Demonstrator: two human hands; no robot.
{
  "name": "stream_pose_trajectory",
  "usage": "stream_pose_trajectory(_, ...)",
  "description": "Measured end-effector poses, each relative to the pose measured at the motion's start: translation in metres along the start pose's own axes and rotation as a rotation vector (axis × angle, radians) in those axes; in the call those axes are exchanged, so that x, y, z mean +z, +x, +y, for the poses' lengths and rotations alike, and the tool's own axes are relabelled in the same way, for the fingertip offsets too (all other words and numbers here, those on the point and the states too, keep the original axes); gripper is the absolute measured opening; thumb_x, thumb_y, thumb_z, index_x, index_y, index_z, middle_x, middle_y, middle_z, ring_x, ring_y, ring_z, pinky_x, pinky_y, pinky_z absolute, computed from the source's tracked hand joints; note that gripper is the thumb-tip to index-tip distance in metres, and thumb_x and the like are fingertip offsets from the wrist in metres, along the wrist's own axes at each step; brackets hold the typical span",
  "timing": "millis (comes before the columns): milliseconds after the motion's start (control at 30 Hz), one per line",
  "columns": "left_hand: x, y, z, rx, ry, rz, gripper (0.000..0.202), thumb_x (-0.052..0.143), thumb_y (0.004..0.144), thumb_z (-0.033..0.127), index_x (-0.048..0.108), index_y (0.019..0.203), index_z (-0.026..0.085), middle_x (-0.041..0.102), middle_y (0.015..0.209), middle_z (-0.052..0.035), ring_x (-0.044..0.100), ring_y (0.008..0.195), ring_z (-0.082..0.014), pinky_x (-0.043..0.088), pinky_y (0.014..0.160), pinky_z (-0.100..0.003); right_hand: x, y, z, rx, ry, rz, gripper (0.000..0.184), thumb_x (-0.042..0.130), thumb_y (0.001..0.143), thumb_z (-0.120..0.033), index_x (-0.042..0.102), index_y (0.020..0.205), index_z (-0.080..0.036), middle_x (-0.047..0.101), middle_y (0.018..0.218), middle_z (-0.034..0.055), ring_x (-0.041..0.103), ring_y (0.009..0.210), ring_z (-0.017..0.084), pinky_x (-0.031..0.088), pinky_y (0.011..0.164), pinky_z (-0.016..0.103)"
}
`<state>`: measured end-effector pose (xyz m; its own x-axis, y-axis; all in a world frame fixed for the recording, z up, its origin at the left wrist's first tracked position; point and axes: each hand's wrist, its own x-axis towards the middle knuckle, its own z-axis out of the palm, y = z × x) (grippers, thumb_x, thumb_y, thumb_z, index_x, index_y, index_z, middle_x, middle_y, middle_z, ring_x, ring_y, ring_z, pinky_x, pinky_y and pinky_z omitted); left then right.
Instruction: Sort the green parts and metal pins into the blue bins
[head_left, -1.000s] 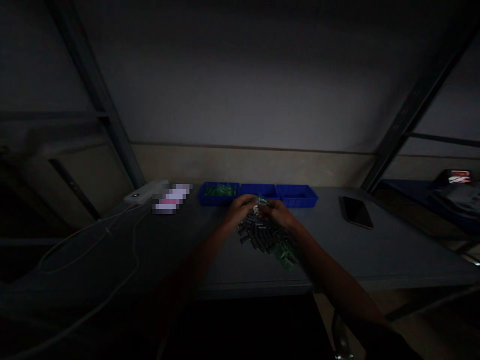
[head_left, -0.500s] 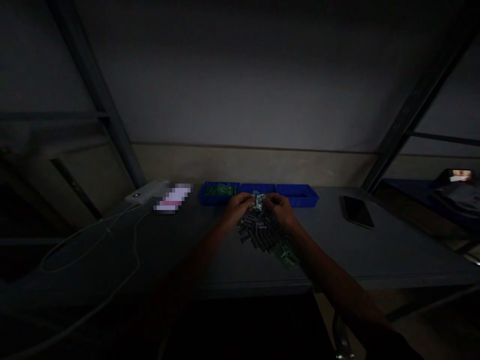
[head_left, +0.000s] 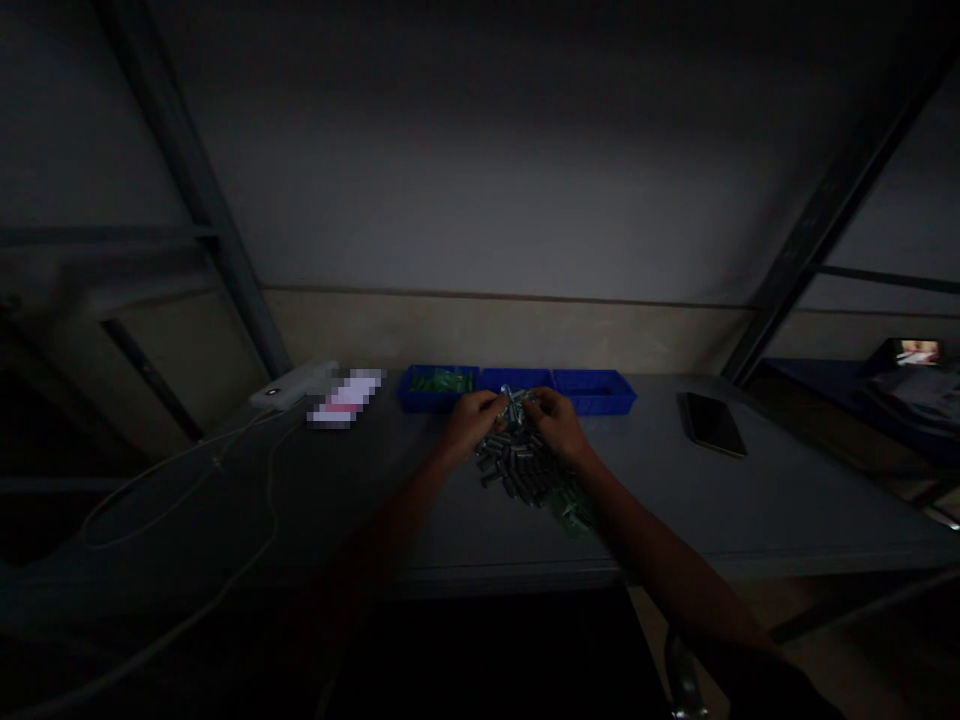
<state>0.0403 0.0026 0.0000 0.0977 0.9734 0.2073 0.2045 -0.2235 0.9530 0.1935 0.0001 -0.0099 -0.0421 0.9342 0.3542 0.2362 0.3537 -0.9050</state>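
My left hand (head_left: 474,418) and my right hand (head_left: 553,415) are closed on opposite sides of a clear plastic bag (head_left: 514,404) with shiny metal pieces in it. They hold it just above a loose pile of dark metal cylinders (head_left: 519,468) on the grey table. A greenish clear bag (head_left: 571,510) lies at the pile's near right edge, below my right forearm. Behind my hands stand three blue bins in a row: the left bin (head_left: 427,404) contains green packets (head_left: 446,380), the middle bin (head_left: 517,377) is partly hidden by my hands, and the right bin (head_left: 600,402) looks dark inside.
A dark phone (head_left: 714,424) lies on the table's right side. To the left are a white power strip (head_left: 296,388), a phone with a blurred lit screen (head_left: 349,398) and a trailing white cable (head_left: 271,490). Metal posts frame the table by the wall.
The bag between my hands has shifted shape slightly, and the metal pieces in it look more spread out. My hands have barely moved.
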Motion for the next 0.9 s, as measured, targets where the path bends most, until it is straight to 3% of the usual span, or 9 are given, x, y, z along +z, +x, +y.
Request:
stream_pose_trajectory(267, -0.002, -0.0016, 0.0011, 0.001, 0.142, 0.006, 0.029, 0.051, 0.074, 0.042, 0.053, 0.062, 0.016, 0.053, 0.051, 0.0037, 0.057, 0.048, -0.0127, 0.036, 0.045, -0.021, -0.0018, 0.0012, 0.0002, -0.059, -0.082, 0.051, 0.029, 0.052, 0.069, -0.042, 0.058, 0.08, -0.016, 0.058, 0.075, 0.0024, 0.052, 0.072, 0.015, 0.042, 0.07, 0.029)
stream_pose_trajectory(367, -0.0014, -0.0022, 0.0018, 0.011, 0.141, 0.002, 0.029, 0.05, 0.074, 0.043, 0.052, 0.061, 0.017, 0.053, 0.049, 0.0035, 0.057, 0.048, -0.0129, 0.036, 0.045, -0.021, -0.0015, 0.0003, -0.0025, -0.064, -0.017, 0.082, 0.027, 0.056, 0.068, -0.041, 0.058, 0.078, -0.016, 0.06, 0.078, 0.0033, 0.053, 0.075, 0.016, 0.042, 0.074, 0.029)
stream_pose_trajectory(600, 0.0005, -0.0032, 0.0028, -0.019, 0.067, -0.023, 0.03, 0.049, 0.075, 0.043, 0.052, 0.062, 0.016, 0.052, 0.048, 0.0038, 0.053, 0.045, -0.0114, 0.035, 0.043, -0.021, -0.0002, -0.0024, -0.0073, 0.021, 0.248, 0.023, 0.029, 0.062, 0.065, -0.042, 0.06, 0.078, -0.016, 0.061, 0.073, 0.001, 0.054, 0.067, 0.014, 0.042, 0.064, 0.026)
stream_pose_trajectory(900, 0.0018, -0.0056, 0.0086, -0.055, -0.061, 0.001, 0.024, 0.054, 0.073, 0.037, 0.054, 0.064, 0.014, 0.052, 0.052, 0.0038, 0.052, 0.048, -0.0103, 0.038, 0.046, -0.021, 0.002, -0.0021, -0.0063, 0.01, 0.229, 0.026, 0.034, 0.061, 0.066, -0.045, 0.061, 0.083, -0.015, 0.056, 0.06, -0.002, 0.049, 0.056, 0.011, 0.038, 0.055, 0.024)
